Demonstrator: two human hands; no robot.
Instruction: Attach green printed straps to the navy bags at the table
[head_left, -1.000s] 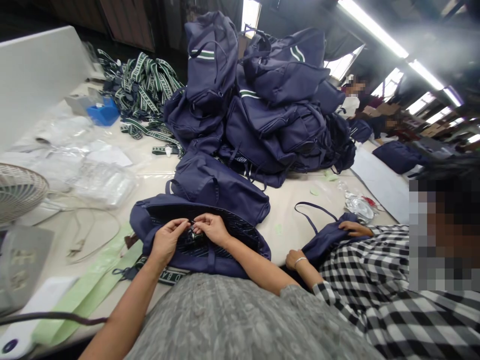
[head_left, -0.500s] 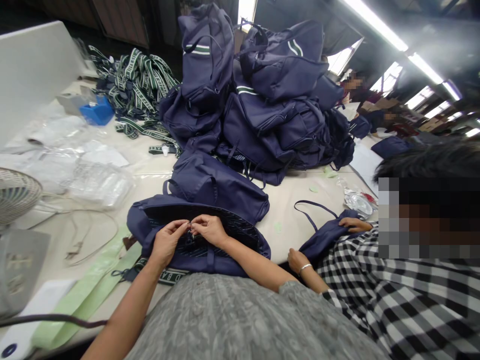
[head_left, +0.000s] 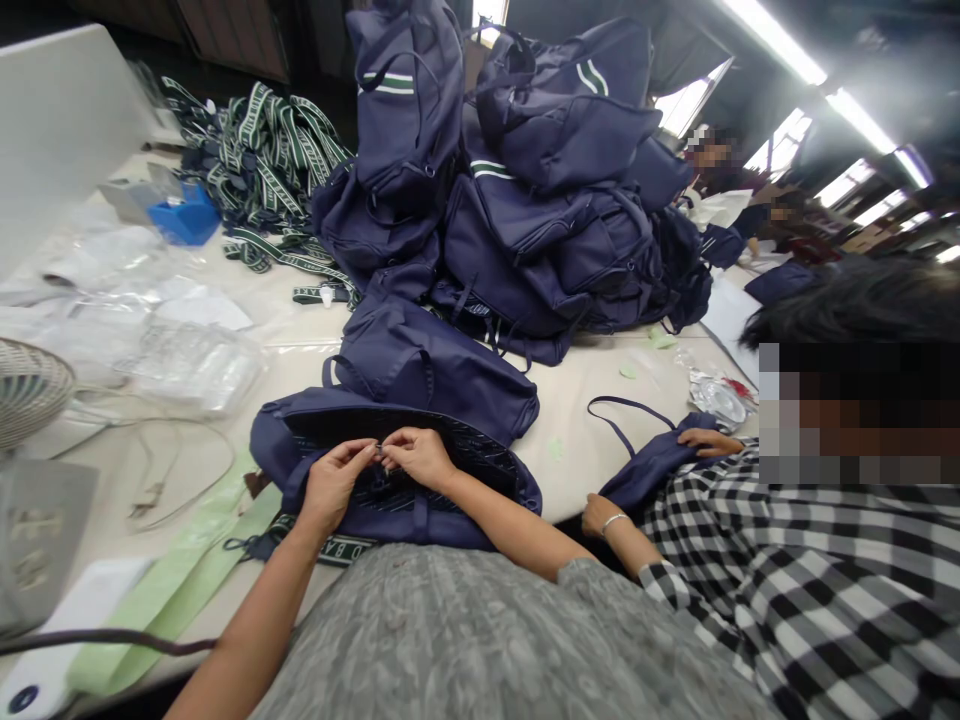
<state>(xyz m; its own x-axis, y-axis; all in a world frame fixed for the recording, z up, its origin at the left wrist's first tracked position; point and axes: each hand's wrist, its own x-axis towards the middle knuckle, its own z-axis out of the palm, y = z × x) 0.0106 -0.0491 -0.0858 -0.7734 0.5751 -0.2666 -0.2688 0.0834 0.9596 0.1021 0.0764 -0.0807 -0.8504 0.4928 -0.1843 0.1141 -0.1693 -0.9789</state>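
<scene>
A navy duffel bag (head_left: 450,525) lies in front of me with its mouth gaping, its dark patterned lining showing. Over the opening, my left hand (head_left: 335,482) is closed in a pinch. My right hand (head_left: 415,460) pinches too, its fingertips nearly meeting the left ones. Between them is something small that I cannot make out. Another navy bag (head_left: 442,365) rests just behind the open one. Part of a green and white lettered strap (head_left: 341,550) sticks out beside my left forearm.
Navy bags (head_left: 540,230) are heaped at the back, beside a pile of lettered straps (head_left: 262,150). Left are a blue bin (head_left: 185,215), clear plastic bags (head_left: 199,365), a fan (head_left: 34,392) and a light green strip (head_left: 172,575). At right, a person in a checked shirt (head_left: 810,590) handles a navy bag (head_left: 645,465).
My hands keep their pinch at nearly the same spot over the bag. The view has shifted slightly. The co-worker's nearer hand has moved a little.
</scene>
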